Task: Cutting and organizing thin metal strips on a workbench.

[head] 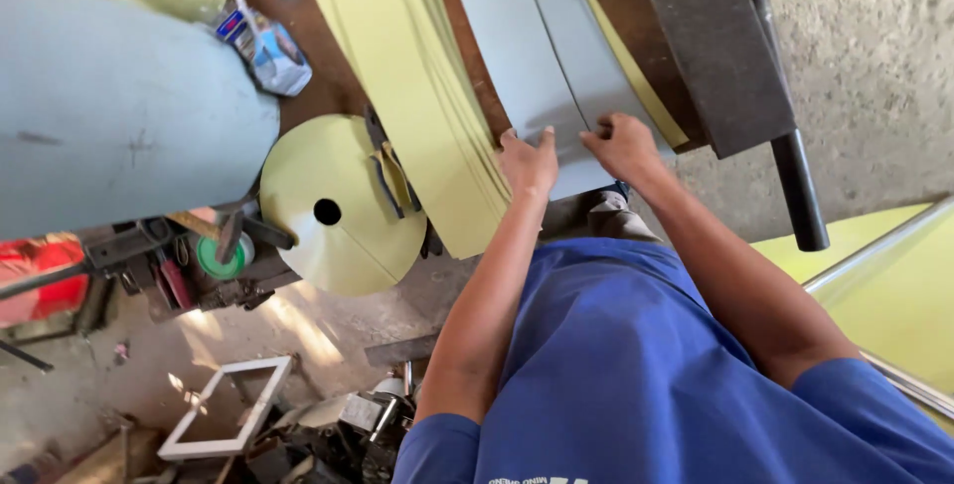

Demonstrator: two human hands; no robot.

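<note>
Grey metal sheets [537,57] lie overlapped on the brown workbench [715,37] beside yellow sheets [397,57]. Left hand [529,161] presses flat, fingers spread, on the near edge; right hand [621,143], fingers curled, grips that edge.

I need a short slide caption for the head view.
Both bare hands, left and right, press on curved grey metal sheets beside stacked pale-yellow sheets.

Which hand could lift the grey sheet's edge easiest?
Probably the right hand: its fingers curl at the edge of the grey sheet, while the left hand lies flat on it.
</note>
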